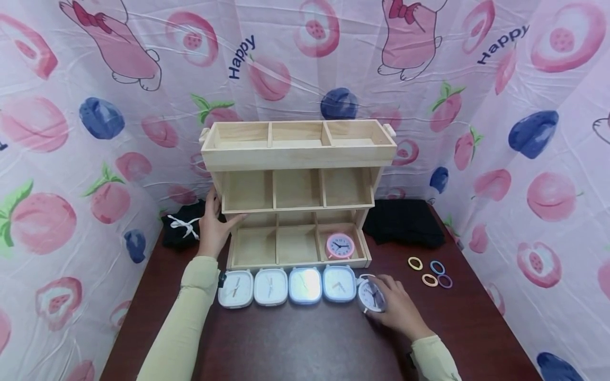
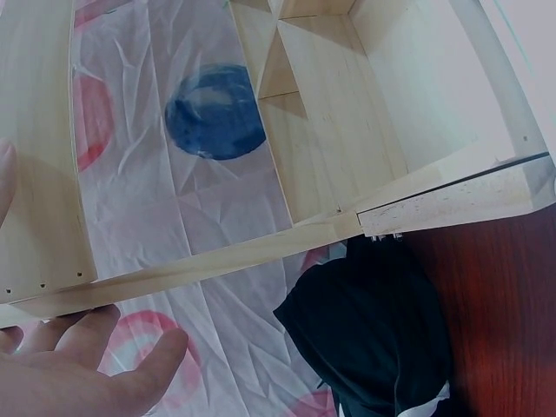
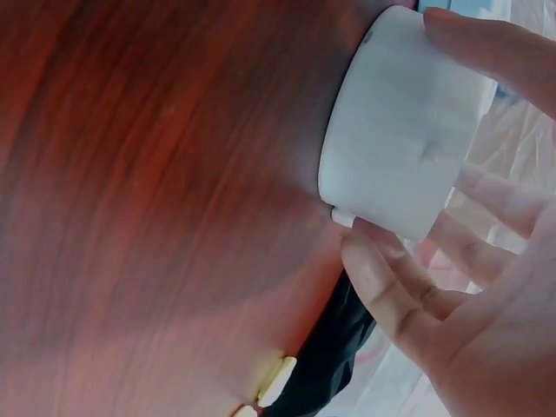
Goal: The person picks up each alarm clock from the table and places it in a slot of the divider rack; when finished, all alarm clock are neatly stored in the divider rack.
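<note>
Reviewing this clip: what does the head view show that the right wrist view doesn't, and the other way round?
Head view only: the wooden organizer, the pink clock in its bottom right compartment, the left hand at the organizer's side, and the white round clock's dial.
Right wrist view only: a close look at the smooth side of that white round clock.
Both: the right hand holding the white round clock, the dark table, black cloth and a yellow ring.
</note>
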Demonstrator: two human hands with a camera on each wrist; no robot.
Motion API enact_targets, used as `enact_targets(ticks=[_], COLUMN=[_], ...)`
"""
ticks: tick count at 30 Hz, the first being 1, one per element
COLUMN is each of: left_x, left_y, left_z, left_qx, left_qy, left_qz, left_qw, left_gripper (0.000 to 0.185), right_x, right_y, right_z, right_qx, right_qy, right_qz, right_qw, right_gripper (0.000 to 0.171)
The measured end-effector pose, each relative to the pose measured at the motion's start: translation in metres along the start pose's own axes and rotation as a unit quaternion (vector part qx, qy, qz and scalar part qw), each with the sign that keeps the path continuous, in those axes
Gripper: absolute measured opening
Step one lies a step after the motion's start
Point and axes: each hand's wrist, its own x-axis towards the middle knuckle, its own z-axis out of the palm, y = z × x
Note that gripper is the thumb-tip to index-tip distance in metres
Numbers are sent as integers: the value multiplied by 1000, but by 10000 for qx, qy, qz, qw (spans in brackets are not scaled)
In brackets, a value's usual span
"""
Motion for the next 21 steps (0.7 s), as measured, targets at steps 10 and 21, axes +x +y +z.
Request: enact_targets(ticks=[10,21], left_x=[0,0], left_y=[0,0], left_z=[0,0], left_qx=[92,73], left_qy=[-11,-24], left_qz=[-43,-79], left_qw=[9999,9999], left_gripper=[111,114], right_x=[-13,-30], right_y=[2,8], right_z=[1,6], right_qx=[165,571], right_qy=[264,892], right_qz=[132,277], right_qw=[9994,9940], right_gripper=[88,87])
